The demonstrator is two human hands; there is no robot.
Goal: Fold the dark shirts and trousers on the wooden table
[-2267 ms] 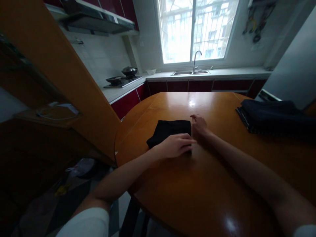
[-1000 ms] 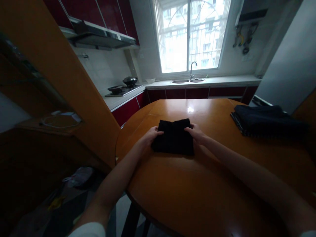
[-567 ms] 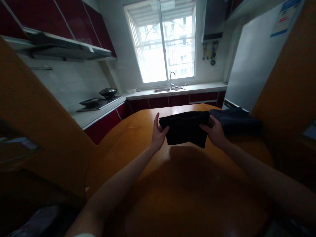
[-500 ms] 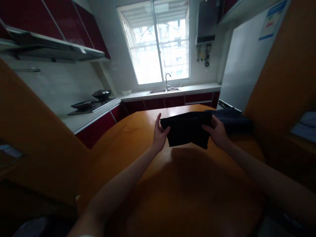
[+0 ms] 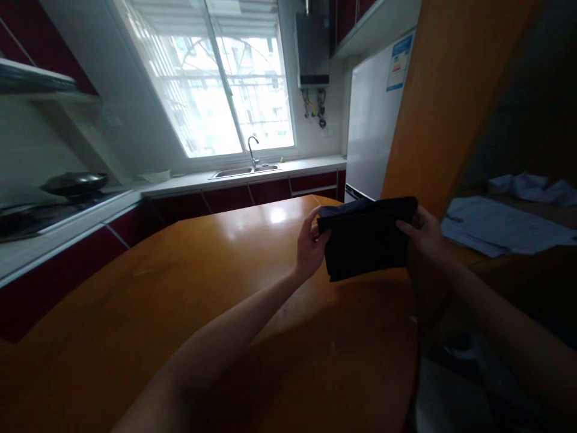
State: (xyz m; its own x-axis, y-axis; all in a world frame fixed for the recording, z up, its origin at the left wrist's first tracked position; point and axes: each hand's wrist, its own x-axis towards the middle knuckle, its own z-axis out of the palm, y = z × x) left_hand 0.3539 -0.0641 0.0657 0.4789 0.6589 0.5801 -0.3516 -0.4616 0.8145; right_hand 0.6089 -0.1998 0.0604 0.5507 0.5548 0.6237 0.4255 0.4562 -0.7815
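Observation:
A folded black garment (image 5: 367, 240) is held up above the wooden table (image 5: 216, 264), its upper edge roughly level. My left hand (image 5: 312, 243) grips its left end, with the thumb on the near face and the fingers behind. At the opposite end my right hand (image 5: 421, 228) pinches the upper right corner. Just behind the upper edge shows a strip of dark navy cloth (image 5: 345, 208); the rest of it is hidden by the black garment. What exact kind of garment it is, I cannot tell.
White papers (image 5: 500, 225) lie on a surface to the right, beyond an orange wooden panel (image 5: 433, 102). Behind the table run a counter with a sink (image 5: 238, 172) and a white fridge (image 5: 372, 114). A lidded pan (image 5: 74, 182) sits on the stove at left.
My view has turned right. Both hands have carried the black garment rightward over the table, in front of the navy cloth, which is now mostly covered. The garment's lower edge hangs straighter.

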